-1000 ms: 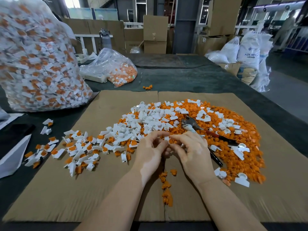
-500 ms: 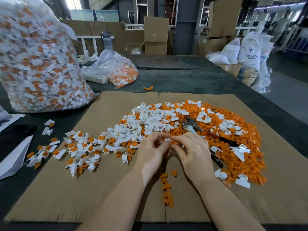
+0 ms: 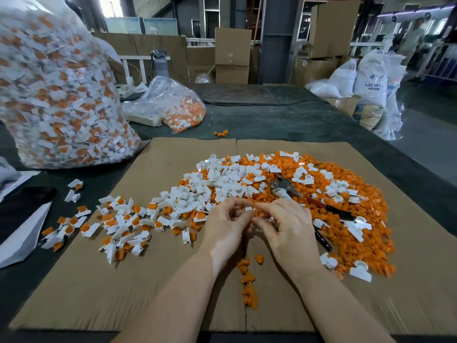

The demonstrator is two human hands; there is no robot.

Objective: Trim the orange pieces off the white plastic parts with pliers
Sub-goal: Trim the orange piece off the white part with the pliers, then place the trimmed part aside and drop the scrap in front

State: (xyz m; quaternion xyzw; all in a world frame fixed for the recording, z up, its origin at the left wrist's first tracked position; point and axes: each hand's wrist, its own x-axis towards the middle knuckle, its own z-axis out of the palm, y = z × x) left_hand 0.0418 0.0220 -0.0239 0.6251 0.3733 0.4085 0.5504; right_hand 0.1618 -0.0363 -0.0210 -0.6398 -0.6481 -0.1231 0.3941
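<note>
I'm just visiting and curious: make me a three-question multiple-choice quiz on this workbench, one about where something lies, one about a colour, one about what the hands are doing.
1. Where do the pliers lie?
A. On the orange heap, right of the hands
B. Inside the big bag
C. In the left hand

2. What colour is the loose heap at the right of the cardboard?
A. Blue
B. Mostly orange
C. Black

3. What are the left hand and right hand doing?
A. Lying flat
B. Lifting the bag
C. Pinching a small part together

Answers: 1 A, the pliers rest unheld on the pieces; 2 B, orange offcuts dominate; 3 C, fingertips meet on the part.
</note>
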